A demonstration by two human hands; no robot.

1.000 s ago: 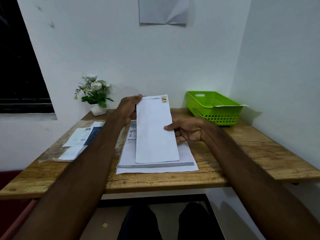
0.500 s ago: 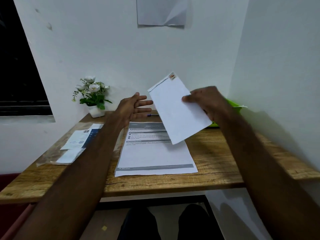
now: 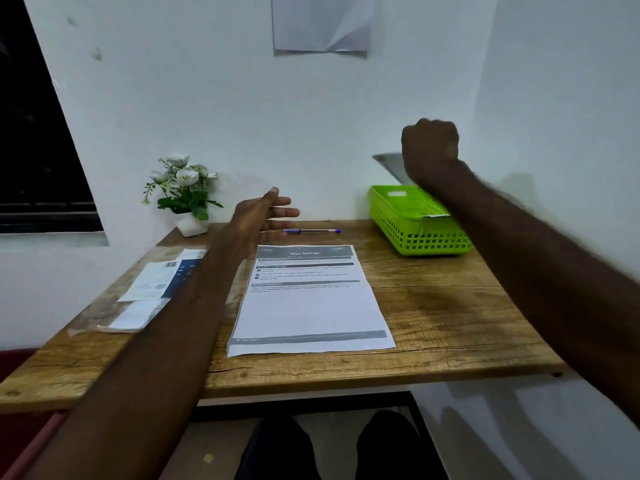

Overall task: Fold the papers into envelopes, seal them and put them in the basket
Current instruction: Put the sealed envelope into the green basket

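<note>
Since a moment ago your right hand (image 3: 430, 148) has swung the envelope (image 3: 389, 165) over above the green basket (image 3: 408, 221), fingers curled round it. Your left hand (image 3: 268, 214) hovers open over the surface (image 3: 450, 306), above the printed sheet (image 3: 308, 299).

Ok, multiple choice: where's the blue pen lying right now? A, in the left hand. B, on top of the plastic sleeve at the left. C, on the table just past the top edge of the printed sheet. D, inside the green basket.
C: the blue pen lies flat on the table, just beyond the top edge of the printed sheet.
</note>
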